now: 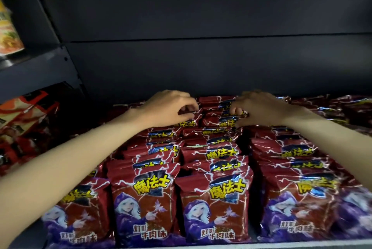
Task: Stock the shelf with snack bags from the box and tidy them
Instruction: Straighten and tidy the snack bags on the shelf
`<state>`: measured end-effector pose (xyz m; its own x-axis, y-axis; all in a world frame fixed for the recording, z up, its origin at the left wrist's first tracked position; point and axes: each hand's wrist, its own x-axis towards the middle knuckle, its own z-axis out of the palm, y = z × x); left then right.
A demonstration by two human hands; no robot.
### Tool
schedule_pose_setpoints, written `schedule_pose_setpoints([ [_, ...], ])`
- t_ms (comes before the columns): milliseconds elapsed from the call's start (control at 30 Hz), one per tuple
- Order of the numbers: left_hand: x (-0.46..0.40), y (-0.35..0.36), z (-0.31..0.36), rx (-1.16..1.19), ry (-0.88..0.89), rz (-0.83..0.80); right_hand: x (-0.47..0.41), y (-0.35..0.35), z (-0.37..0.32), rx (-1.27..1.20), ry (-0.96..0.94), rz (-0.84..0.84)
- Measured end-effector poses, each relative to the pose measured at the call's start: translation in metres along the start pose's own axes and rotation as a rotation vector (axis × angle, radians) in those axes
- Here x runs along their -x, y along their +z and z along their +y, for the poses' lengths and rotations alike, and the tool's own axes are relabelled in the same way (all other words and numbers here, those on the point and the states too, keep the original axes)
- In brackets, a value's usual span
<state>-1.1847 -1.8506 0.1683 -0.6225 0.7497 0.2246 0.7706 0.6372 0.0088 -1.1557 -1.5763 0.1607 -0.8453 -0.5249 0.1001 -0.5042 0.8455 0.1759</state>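
1. The snack bags [217, 208] are dark red with a purple bottom, and they stand in rows on the shelf [302, 243], from the front edge all the way to the back.
2. Big yellow letters on each bag read 魔法士. Lower down you can read 牛肉味 (the small words beside it are too blurry).
3. Each bag shows a cartoon girl with white hair and a purple hood.
4. Five bags stand across the front. There are too many behind them to count.
5. The left hand [171, 108] reaches to the back rows. Its fingers are curled and its grip pinches the top of a back bag [193, 116].
6. The right hand [259, 107] is just beside it. Its fingers are curled too, pinching the top of another back bag [225, 120].
7. On the left sit orange and red packets [22, 115], and above them, on a higher shelf, a yellow pack [9, 33]. Their words are too blurry to read.
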Motion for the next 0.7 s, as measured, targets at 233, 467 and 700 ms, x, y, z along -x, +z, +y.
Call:
schedule_pose_setpoints([
  [233, -0.039, 0.022, 0.021, -0.039, 0.066, -0.128, 0.004, 0.006, 0.003, 0.102, 0.055, -0.028],
  [467, -0.048, 0.027, 0.023, -0.125, 0.157, -0.037, 0.015, 0.007, 0.012, -0.136, 0.151, -0.018],
  [700, -0.049, 0.033, 0.021, -0.101, 0.121, -0.066, 0.013, 0.013, 0.010, -0.081, 0.225, 0.063],
])
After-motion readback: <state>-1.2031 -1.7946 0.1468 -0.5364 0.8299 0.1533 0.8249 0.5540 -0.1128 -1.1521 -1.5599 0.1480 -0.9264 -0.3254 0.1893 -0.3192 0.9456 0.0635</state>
